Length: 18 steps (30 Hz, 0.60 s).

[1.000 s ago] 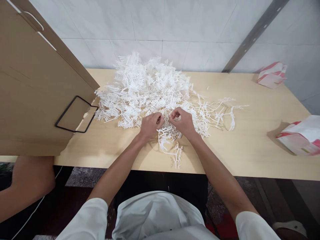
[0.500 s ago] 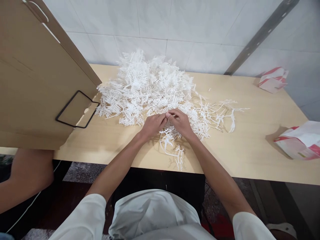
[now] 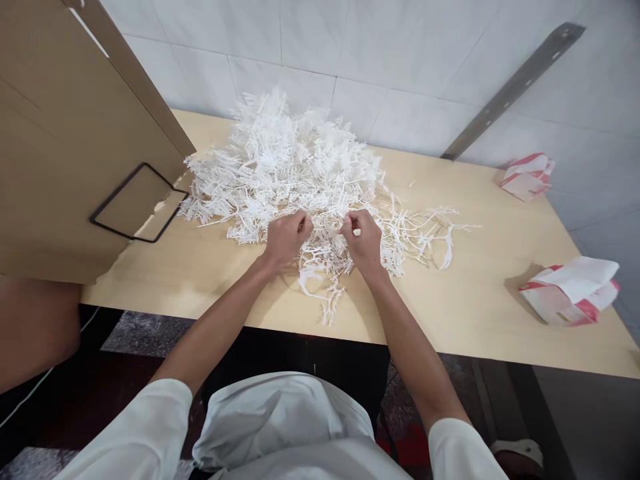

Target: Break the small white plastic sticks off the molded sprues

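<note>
A big heap of white, thin, branched plastic-looking pieces (image 3: 295, 160) lies on the table in front of me. My left hand (image 3: 289, 235) is closed in a fist at the heap's near edge. My right hand (image 3: 363, 237) is a short way to its right, with thumb and forefinger pinched together. Whatever is inside either hand is too small or hidden to make out. Below and between the hands, a white branched strand (image 3: 327, 297) trails toward the table's front edge. Further right, several loose white strands (image 3: 435, 230) spread out from the heap.
A large cardboard panel (image 3: 65, 153) with a black wire frame (image 3: 143, 200) stands at the left. Another person's arm (image 3: 37, 330) shows beneath it. Two red-and-white paper packets (image 3: 570, 293) sit on the right of the wooden table (image 3: 450, 313). A tiled wall (image 3: 400, 53) is behind.
My hands were together, fingertips touching, and have now drawn apart to left and right. The view has shifted slightly, moving most of the scene leftward.
</note>
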{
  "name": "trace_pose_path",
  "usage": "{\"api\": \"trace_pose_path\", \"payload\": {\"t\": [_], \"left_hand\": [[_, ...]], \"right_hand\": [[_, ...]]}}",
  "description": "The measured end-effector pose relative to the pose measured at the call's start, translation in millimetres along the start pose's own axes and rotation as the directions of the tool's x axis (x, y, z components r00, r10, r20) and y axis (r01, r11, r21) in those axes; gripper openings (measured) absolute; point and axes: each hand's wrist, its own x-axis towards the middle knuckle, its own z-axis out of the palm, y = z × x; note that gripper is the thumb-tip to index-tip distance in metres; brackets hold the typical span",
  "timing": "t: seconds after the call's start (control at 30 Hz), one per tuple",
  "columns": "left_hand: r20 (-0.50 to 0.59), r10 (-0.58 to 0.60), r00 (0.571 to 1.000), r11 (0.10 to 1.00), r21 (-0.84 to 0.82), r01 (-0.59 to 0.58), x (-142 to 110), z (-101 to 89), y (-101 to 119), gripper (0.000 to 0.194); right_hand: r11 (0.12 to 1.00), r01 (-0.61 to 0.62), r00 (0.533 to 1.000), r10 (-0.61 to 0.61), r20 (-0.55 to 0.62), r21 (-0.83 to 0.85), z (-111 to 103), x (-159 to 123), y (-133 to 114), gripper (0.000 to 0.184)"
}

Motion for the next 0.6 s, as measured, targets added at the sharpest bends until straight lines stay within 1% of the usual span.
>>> {"api": "trace_pose_path", "payload": {"t": [0.03,0.1,0.17,0.23,0.3,0.4,0.47,0.53,0.6], "left_hand": [[-0.014,0.002,1.0,0.998,-0.058,-0.003,1,-1.3,-1,0.033],[0.004,-0.005,1.0,0.98,-0.198,0.005,3,-2.2,-2,0.034],[0.053,-0.02,0.998,0.938,-0.345,0.037,4,-0.5,-1,0.033],[0.09,-0.041,0.995,0.884,-0.461,0.078,6,2.8,0,0.032],[0.113,-0.045,0.993,0.837,-0.538,0.099,7,6.1,0,0.033],[0.132,-0.039,0.99,0.776,-0.621,0.113,7,8.6,-1,0.036],[0.15,-0.056,0.987,0.727,-0.671,0.143,8,8.3,0,0.04],[0.174,-0.093,0.98,0.663,-0.724,0.191,8,6.6,1,0.044],[0.232,-0.114,0.966,0.597,-0.761,0.254,9,4.4,3,0.047]], "right_hand": [[0.999,-0.023,1.0,0.023,-0.004,0.024,-2,1,3,0.016],[0.997,-0.05,0.999,0.05,0.001,0.056,-5,3,6,0.019],[0.998,-0.03,0.999,0.029,0.013,0.06,-5,3,7,0.021],[0.999,0.015,0.999,-0.017,0.048,0.038,-4,2,7,0.023],[0.999,0.029,0.995,-0.032,0.094,0.036,-3,2,5,0.027],[0.992,-0.011,0.975,-0.017,0.223,0.123,-2,2,1,0.034],[0.983,-0.031,0.954,-0.025,0.298,0.182,-1,1,-2,0.032],[0.967,-0.074,0.952,-0.004,0.305,0.242,-1,0,-6,0.029],[0.925,-0.163,0.964,0.076,0.253,0.343,-2,0,-9,0.028]]}}
